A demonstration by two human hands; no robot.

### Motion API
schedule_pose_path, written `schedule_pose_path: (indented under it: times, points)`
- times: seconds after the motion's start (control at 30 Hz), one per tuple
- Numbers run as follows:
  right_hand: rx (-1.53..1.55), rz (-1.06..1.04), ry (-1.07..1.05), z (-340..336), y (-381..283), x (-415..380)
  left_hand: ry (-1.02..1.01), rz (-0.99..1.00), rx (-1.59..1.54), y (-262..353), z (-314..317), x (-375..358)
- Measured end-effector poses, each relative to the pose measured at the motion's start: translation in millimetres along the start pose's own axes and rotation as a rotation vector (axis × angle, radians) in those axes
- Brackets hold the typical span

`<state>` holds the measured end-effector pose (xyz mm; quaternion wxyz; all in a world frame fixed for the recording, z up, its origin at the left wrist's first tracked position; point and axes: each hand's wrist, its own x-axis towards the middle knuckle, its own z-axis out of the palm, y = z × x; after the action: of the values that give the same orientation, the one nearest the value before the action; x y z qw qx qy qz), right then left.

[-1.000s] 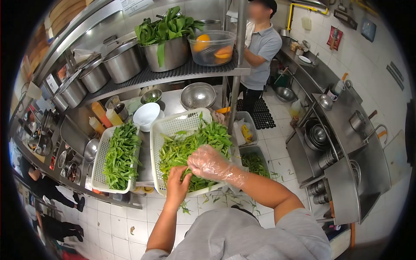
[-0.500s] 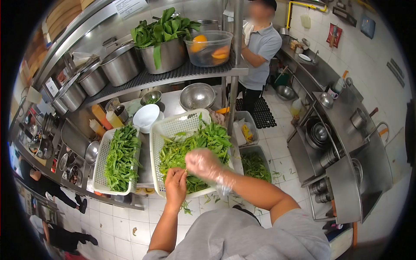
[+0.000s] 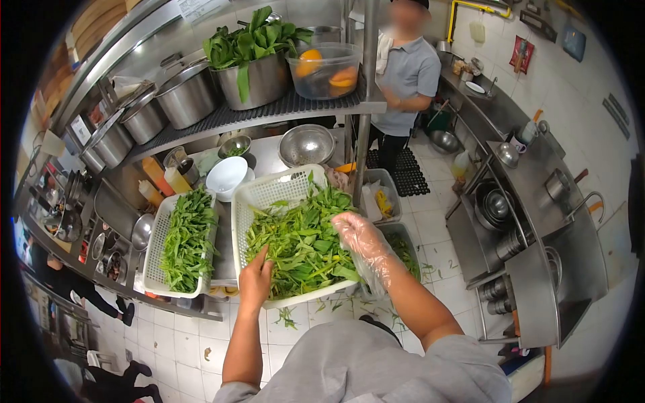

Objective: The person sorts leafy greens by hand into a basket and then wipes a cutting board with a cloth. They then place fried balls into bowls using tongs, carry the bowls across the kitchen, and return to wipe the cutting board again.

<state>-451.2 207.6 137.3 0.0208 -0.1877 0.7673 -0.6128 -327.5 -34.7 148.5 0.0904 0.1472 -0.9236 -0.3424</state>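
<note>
A large white perforated basket (image 3: 243, 215) holds a loose heap of leafy greens (image 3: 302, 245) in front of me. My left hand (image 3: 255, 279) is bare and hovers at the basket's near left edge, index finger and thumb apart, with nothing visible between them. My right hand (image 3: 363, 240) wears a clear plastic glove (image 3: 376, 262). It is over the right side of the heap, fingers curled together; whatever they hold is hidden. To the left, a narrower white basket (image 3: 153, 258) contains greens laid more neatly in line (image 3: 185, 245).
Right of the big basket, a grey bin (image 3: 410, 238) with greens stands low, partly behind my right arm. A white bowl (image 3: 227, 176) and a metal colander (image 3: 307, 144) sit behind. Overhead runs a shelf (image 3: 269, 111) with pots. A co-worker (image 3: 406, 74) stands beyond the post.
My hands have parted: the gloved right one moved right over the heap, the left slightly left and down. The co-worker's arm has lowered.
</note>
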Motion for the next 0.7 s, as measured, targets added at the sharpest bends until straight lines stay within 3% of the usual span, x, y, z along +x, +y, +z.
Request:
schedule_pose_path:
  times: [0.07, 0.13, 0.2, 0.27, 0.33, 0.37, 0.4, 0.5, 0.57, 0.7]
  points:
    - [0.046, 0.068, -0.075, -5, 4, -8, 0.037, 0.040, -0.104, -17, -4, 10]
    - [0.088, 0.094, -0.080, -14, -6, -17, 0.218, 0.197, -0.423, -22, -18, 19]
    - [0.429, 0.160, -0.156, -24, 3, -21, 0.162, -0.031, -0.719, 1, -54, 10]
    - [0.317, 0.219, -0.067, -26, -2, -24, 0.266, 0.005, -0.956, 2, -63, 15]
    - [0.319, 0.255, -0.004, -26, -12, -29, 0.292, -0.051, -0.958, -1, -65, 19]
    - [0.329, 0.197, -0.044, -30, -1, -27, 0.204, -0.050, -1.102, 2, -64, 20]
    - [0.349, 0.313, -0.021, -30, -13, -29, 0.196, -0.031, -1.091, 0, -58, 24]
    - [0.385, 0.337, -0.039, -31, -5, -28, 0.176, -0.057, -1.099, 5, -37, 30]
    - [0.156, 0.169, 0.080, -28, -2, -27, 0.162, -0.086, -1.110, 4, -27, 32]
    - [0.051, 0.037, 0.111, -28, -24, -31, 0.125, -0.064, -1.073, 17, -16, 30]
